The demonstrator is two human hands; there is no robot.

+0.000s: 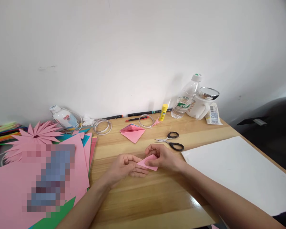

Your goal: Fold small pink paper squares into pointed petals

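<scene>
A small folded piece of pink paper (152, 163) is held above the table between my two hands. My right hand (163, 156) pinches it, thumb on top and fingers curled behind. At its pointed left end, my left hand (125, 167) has the tip between thumb and fingers, with the lower fingers stretched beneath. Beyond my hands lies a pink folded paper stack (133, 135), its layers fanned at the back edge. Black-handled scissors (173, 141) rest partly spread on the table, to the right of that stack.
Pink sheets (82, 165), a pink paper flower (35, 136) and a pixelated object (54, 171) lie left. Along the wall stand a white bottle (65, 117), glue stick (163, 113), water bottle (186, 98) and mug (199, 106). White paper (238, 171) covers the table's right side.
</scene>
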